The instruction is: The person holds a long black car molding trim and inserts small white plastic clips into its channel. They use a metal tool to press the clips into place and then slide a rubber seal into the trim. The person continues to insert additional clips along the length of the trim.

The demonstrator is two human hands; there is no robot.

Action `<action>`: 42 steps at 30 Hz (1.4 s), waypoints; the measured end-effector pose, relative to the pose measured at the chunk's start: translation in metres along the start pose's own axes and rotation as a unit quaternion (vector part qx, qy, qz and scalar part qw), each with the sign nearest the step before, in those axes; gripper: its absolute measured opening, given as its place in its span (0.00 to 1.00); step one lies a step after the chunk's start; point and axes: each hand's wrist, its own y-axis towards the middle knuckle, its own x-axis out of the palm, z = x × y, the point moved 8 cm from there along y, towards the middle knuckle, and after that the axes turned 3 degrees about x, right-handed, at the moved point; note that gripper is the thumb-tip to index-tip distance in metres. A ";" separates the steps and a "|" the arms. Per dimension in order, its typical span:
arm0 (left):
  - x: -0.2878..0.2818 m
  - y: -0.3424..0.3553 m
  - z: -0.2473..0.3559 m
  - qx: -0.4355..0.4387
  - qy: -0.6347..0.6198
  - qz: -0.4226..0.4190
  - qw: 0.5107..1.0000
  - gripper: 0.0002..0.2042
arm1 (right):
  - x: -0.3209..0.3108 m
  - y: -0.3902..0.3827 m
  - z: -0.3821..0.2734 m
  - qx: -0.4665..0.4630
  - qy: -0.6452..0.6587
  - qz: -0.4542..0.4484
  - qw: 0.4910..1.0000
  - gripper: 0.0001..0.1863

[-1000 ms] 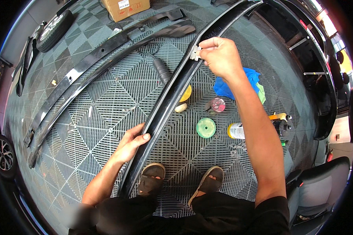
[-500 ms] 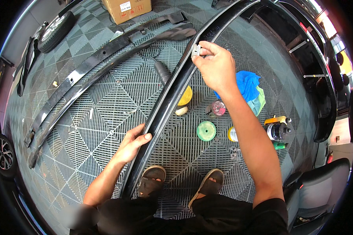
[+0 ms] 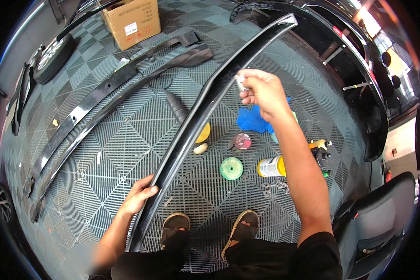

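Observation:
A long, glossy black car trim strip (image 3: 191, 123) with a hollow channel slants from my lap toward the far right. My left hand (image 3: 137, 196) grips its near part, thumb over the right edge and fingers on the left side. My right hand (image 3: 268, 95) pinches a small grey-white piece (image 3: 241, 83) at the strip's right edge, toward the far end. The fingers partly cover that piece, and I cannot make out its kind. Below the right hand lies a blue cloth (image 3: 254, 119) on the floor.
A dark-handled polisher with a yellow pad (image 3: 203, 134), a green round pad (image 3: 231, 168) and a yellow-and-white bottle (image 3: 271, 166) lie on the grid floor. Two curved black trim pieces (image 3: 86, 105) lie left. A cardboard box (image 3: 130, 25) stands behind; a car seat (image 3: 378, 224) is right.
The right hand with the small piece has moved from over the strip's channel to its right edge. The view has shifted, and the strip's far tip now shows. The left hand keeps its grip.

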 end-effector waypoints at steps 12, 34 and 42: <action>-0.081 -0.064 -0.091 -0.164 -0.111 0.068 0.978 0.31 | -0.144 0.035 -0.031 -0.051 0.321 0.144 0.935 0.09; -0.122 -0.163 -0.135 -0.301 0.104 -0.011 0.948 0.37 | -0.067 -0.007 -0.030 -0.052 0.470 0.034 0.880 0.11; -0.122 -0.186 -0.120 -0.322 0.107 -0.008 0.941 0.43 | -0.061 -0.017 -0.028 -0.049 0.504 0.059 0.861 0.13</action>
